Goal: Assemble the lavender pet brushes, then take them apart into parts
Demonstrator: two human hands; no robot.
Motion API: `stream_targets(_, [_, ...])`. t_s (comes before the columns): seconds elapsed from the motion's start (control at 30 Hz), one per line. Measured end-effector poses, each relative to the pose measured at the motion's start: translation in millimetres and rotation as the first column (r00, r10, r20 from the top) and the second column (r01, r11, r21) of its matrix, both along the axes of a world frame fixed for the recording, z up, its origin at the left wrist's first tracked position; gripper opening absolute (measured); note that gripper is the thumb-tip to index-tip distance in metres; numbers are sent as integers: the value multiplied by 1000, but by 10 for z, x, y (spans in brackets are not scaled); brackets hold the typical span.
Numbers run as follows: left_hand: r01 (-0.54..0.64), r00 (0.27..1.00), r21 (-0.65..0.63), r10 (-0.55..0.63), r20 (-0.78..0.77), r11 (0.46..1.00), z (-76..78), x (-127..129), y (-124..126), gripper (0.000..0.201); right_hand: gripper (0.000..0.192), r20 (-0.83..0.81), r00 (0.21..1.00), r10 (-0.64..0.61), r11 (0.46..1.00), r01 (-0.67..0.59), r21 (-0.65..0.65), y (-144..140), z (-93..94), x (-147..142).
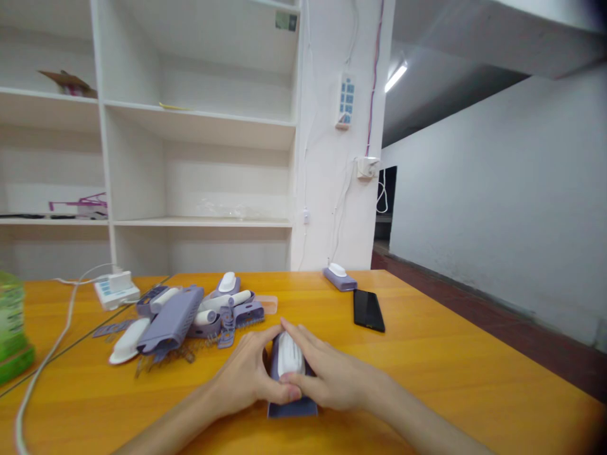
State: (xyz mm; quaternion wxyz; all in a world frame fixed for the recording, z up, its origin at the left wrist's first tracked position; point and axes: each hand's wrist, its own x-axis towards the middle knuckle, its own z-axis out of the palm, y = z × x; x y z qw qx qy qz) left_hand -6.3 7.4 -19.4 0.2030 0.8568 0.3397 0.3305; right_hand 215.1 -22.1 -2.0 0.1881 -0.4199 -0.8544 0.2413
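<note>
A purple plastic casing with a white oval top part [290, 355] lies on the table close in front of me. My left hand [253, 370] wraps around its left side, the thumb against the near end of the white part. From the right, my right hand [327, 370] closes on the same piece, its fingertips meeting the left ones at the far end. The purple base [293, 409] sticks out toward me below the thumbs. Its sides are partly hidden by my fingers.
On the left is a pile of purple and white plastic parts [173, 322]. A similar assembled piece [339, 277] and a black phone [368, 310] lie at the back right. A power strip [116, 291], a white cable [71, 309] and a green bottle [14, 325] stand left.
</note>
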Motion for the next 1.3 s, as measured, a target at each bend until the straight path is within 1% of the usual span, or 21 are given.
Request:
stream_targets(0.17, [23,1000,15,-22,-12,1000,13,18,15,81,91,-22,1000,8,1000,-9,-7,11,-5,9])
stream_targets(0.23, [23,1000,-6,-23,-22,1000,-21,2,44,85,92,-37,999,3,1000,-4,-9,21,-10,16])
stream_targets(0.37, [-34,999,-82,33,-10,996,-168,-91,129,105,97,-73,997,-26,999,28,24,26,30,25])
stream_targets(0.47, [35,997,-134,-44,-67,990,-266,-158,171,122,102,-66,998,-25,999,27,32,3,107,31])
stream_targets(0.53, [70,992,-144,-84,-97,987,-287,-171,163,131,104,-37,999,-35,999,37,37,-11,150,38])
stream_targets(0.6, [70,994,-164,-83,-74,984,-267,-163,133,131,106,-25,998,-64,997,65,51,-7,165,51])
stream_targets(0.67, [96,995,-210,-98,0,973,-219,-149,95,122,108,-66,992,-103,993,107,54,21,150,66])
stream_targets(0.73, [182,982,-264,-160,103,947,-165,-142,64,114,104,-173,977,-122,992,124,5,64,126,78])
stream_targets(0.8, [273,952,-294,-213,220,916,-124,-136,36,112,95,-332,934,-134,988,102,-113,98,120,84])
stream_targets(0.83, [303,937,-296,-226,268,906,-110,-129,20,114,89,-401,903,-156,979,86,-186,106,130,86])
stream_targets(0.9, [328,915,-293,-225,335,898,-93,-99,-17,121,79,-479,847,-230,945,77,-317,99,173,91])
stream_targets(0.97, [334,901,-300,-209,380,893,-84,-53,-59,122,72,-499,814,-296,912,87,-401,67,229,97])
stream_targets(1.03, [342,888,-312,-196,415,887,-77,-8,-97,120,67,-511,799,-317,896,76,-437,32,271,103])
stream_targets(1.13, [357,878,-311,-203,433,881,-69,17,-125,121,67,-515,799,-311,891,57,-450,15,274,109])
stream_targets(1.23, [358,887,-333,-206,415,872,-66,-8,-120,122,72,-502,807,-311,895,70,-441,50,214,117])
stream_targets(1.3, [334,902,-351,-188,388,875,-71,-30,-106,118,76,-521,805,-283,916,65,-396,77,157,125])
